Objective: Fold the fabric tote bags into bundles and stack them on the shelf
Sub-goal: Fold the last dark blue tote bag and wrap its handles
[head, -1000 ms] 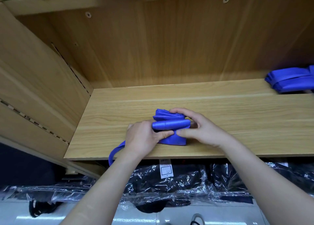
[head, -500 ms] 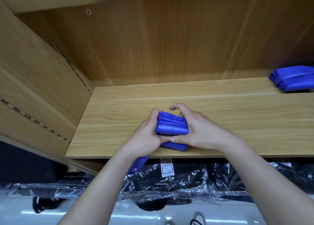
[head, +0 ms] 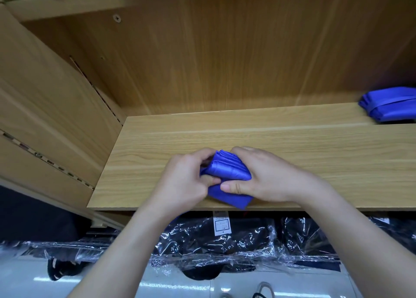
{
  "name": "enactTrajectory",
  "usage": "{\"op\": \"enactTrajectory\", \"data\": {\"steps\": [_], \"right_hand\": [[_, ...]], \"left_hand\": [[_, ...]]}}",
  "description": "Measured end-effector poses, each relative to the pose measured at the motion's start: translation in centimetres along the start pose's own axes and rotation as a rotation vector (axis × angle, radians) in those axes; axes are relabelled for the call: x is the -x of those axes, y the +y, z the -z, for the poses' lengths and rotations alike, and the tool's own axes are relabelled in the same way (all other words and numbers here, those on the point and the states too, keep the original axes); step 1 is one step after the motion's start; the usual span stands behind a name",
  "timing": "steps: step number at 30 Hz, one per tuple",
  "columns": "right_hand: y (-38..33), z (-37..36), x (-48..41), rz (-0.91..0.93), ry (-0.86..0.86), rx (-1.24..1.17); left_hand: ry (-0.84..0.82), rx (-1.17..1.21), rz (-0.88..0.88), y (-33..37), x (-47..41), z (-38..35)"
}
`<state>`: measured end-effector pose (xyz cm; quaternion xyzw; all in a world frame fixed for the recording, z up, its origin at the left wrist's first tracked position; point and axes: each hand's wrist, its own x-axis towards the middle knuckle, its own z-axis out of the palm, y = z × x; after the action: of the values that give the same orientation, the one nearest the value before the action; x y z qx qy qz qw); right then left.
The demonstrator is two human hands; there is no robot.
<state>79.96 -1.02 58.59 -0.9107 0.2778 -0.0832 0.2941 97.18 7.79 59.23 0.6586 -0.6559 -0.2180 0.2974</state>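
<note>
Near the shelf (head: 292,162) front edge, left hand (head: 186,180) and right hand (head: 267,178) grip the folded blue tote bag (head: 227,169) between curled fingers.

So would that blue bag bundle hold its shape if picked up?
Probably not by itself: the blue bag bundle shows loose pleated layers squeezed between the left hand and right hand. It looks thin and floppy, so likely light. Its slight sheen suggests it could slide easily on the wooden shelf.

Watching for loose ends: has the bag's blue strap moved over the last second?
Yes. The strap has slid right along the shelf's front edge; only a sliver shows below the left hand.
</note>
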Motion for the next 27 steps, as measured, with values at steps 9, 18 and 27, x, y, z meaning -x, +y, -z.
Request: {"op": "enactTrajectory", "data": {"steps": [9, 18, 27], "right_hand": [[0.9, 3.4, 1.7, -0.11, -0.018, 0.232], [1.6, 5.1, 2.7, -0.071, 0.131, 0.405], [2.3, 4.9, 3.0, -0.035, 0.308, 0.505]], "left_hand": [[-0.232, 0.021, 0.238, -0.8, 0.3, 1.5], [-0.109, 0.05, 0.129, -0.5, 0.0, 2.9], [-0.233, -0.118, 0.199, 1.5, -0.4, 1.2]]}}
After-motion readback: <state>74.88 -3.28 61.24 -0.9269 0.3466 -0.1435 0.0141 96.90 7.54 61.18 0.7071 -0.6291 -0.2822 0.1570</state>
